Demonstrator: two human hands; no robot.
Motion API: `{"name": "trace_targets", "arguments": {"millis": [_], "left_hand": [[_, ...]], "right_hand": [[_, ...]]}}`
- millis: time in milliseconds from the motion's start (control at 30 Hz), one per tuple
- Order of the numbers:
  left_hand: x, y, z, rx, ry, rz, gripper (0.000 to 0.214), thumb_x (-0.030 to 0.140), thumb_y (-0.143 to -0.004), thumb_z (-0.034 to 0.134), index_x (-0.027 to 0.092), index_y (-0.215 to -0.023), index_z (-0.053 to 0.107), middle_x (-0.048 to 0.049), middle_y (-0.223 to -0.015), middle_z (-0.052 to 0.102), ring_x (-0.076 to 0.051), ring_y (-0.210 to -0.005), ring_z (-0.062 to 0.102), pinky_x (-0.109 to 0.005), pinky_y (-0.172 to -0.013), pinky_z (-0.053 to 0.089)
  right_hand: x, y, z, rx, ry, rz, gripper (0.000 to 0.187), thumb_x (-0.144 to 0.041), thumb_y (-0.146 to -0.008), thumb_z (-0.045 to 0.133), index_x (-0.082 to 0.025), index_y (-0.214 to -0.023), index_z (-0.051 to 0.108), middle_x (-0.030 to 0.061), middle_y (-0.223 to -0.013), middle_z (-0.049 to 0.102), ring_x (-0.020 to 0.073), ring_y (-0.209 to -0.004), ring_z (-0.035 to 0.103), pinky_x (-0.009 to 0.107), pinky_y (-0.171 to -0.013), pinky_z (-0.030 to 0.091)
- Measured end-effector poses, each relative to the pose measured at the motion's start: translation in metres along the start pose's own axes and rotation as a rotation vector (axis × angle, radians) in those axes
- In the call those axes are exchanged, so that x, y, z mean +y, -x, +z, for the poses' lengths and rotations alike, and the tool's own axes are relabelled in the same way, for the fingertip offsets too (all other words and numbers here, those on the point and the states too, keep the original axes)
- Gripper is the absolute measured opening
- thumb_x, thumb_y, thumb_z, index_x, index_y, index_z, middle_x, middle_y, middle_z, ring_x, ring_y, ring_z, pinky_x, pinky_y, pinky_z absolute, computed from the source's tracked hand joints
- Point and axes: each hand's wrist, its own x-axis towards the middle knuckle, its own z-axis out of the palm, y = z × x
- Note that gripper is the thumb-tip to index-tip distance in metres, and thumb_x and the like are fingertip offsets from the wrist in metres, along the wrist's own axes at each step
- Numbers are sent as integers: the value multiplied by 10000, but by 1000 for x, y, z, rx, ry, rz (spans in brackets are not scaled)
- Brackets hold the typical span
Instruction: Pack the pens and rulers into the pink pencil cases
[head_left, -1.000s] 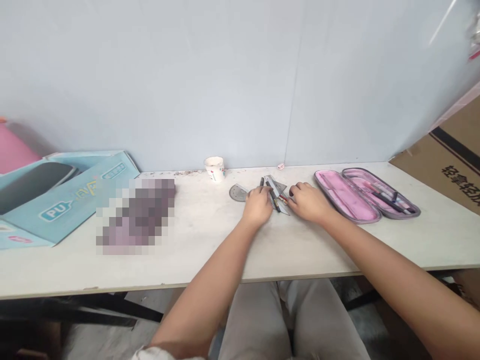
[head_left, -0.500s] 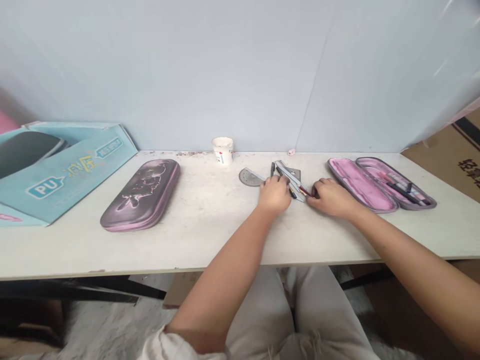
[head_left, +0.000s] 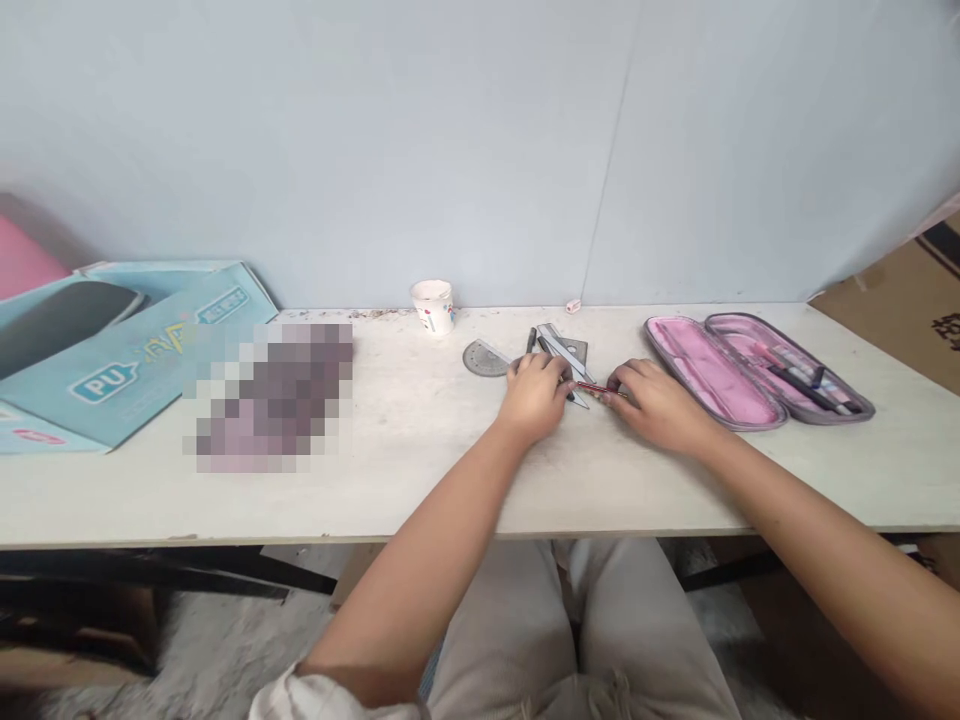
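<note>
Likely light and stiff, the red pencil (head_left: 598, 388) suits end-holding; my right hand (head_left: 654, 399) pinches it at three o'clock; left hand (head_left: 535, 398), I can't tell.

Bright, diffuse light, dim under table (head_left: 420, 450) — pixelated patch (head_left: 274, 400), left

The single head-worn camera looks forward and down from just above the lap (head_left: 510, 640) at six o'clock, across the bench (head_left: 420, 450) toward the wall (head_left: 375, 150) at twelve

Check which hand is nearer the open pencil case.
Right. The right hand is just left of the open pencil case; the left hand is farther left, by the rulers, with the right hand between it and the case.
</note>
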Motion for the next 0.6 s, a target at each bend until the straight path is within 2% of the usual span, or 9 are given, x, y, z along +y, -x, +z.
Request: {"name": "trace_targets", "arguments": {"millis": [167,300,467,600], "left_hand": [[7,-1,-6,45,62,21,190,308,-879,398,205,-890,556,-49,-970,578,-211,-1016,473,-383,-884,358],[4,-14,-15,56,45,26,229,308,-888,367,186,-870,560,-54,-920,591,-198,-958,500,-347,-868,381],[-16,-66,-31,-9,-178,-12,226,297,-857,397,174,-913,577,-81,-932,595,-218,-936,515,-347,-861,400],[-26,-127,-24,-70,-344,-67,284,323,-842,404,159,-968,599,-120,-972,594,-250,-975,524,-365,-864,409]], "right_hand": [[12,-6,-9,55,-37,-66,273,-322,-900,361,-164,-902,584,85,-882,597,214,-867,511,335,-770,374],[26,-12,-12,133,84,-33,283,-301,-903,354,-165,-897,602,86,-871,609,226,-885,501,359,-808,342],[42,-15,-12,336,246,114,278,-285,-890,372,-139,-884,608,123,-877,598,258,-919,468,423,-903,289],[46,-16,-15,421,302,150,267,-280,-884,376,-148,-900,607,117,-854,588,252,-889,455,467,-965,235]]}}
